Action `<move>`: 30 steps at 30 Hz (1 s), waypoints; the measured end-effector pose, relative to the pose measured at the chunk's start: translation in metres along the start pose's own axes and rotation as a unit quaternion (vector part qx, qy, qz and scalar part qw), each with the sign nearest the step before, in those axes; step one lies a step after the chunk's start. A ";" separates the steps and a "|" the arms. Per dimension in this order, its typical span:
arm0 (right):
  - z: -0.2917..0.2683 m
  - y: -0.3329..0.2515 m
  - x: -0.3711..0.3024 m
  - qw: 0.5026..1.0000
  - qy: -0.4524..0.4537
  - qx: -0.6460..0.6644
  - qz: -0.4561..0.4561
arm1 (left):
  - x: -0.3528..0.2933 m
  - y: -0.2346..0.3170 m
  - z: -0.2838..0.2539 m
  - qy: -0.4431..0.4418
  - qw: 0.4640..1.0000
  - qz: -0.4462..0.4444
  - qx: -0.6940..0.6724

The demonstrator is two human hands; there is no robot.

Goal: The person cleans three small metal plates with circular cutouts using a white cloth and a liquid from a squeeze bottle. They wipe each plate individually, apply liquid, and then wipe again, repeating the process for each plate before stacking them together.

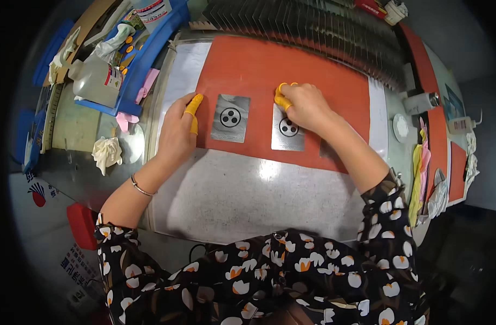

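On orange mat (248, 62): two circle-marked plates (230, 131)
Left hand (177, 130): at mat's left edge, digits apart
Right hand (306, 105): curled over mat's right-hand plate (288, 143), grip unclear
Hands: apart

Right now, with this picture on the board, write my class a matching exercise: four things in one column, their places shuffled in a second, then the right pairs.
Things
1. Left hand
2. Right hand
3. Left-hand metal plate
4. Orange mat

Places
A. Beneath the plates
B. At the upper part of the middle metal plate
C. Between the two hands
D. By the mat's left edge

Pairs: 1-D, 2-B, 3-C, 4-A
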State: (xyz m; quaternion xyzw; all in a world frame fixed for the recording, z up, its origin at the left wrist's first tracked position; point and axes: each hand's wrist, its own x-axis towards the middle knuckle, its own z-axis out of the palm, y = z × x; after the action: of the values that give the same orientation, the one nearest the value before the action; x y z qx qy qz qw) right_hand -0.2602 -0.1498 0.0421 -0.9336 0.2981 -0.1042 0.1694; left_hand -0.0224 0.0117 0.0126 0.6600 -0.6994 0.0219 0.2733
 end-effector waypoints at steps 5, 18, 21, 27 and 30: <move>-0.080 0.005 -0.089 0.950 0.035 0.292 0.104 | -0.008 0.001 -0.004 0.001 1.000 -0.020 0.004; -0.029 0.050 -0.201 0.728 0.197 0.596 0.276 | -0.010 0.000 -0.002 0.009 0.998 -0.057 0.023; -0.036 0.041 -0.213 0.759 0.127 0.589 0.248 | -0.010 -0.004 -0.006 0.000 0.994 -0.090 -0.060; -0.036 0.042 -0.173 0.995 0.067 0.060 -0.033 | -0.006 -0.006 -0.005 -0.003 0.994 -0.090 -0.064; -0.007 0.027 -0.129 0.996 0.025 0.011 -0.080 | -0.002 -0.001 -0.002 0.004 0.997 -0.071 -0.013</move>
State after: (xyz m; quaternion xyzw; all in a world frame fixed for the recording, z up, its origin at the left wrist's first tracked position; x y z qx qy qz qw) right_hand -0.3799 -0.0964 0.0265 -0.9497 0.2253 -0.1442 0.1628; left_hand -0.0210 0.0144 0.0130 0.7042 -0.6498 -0.0038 0.2859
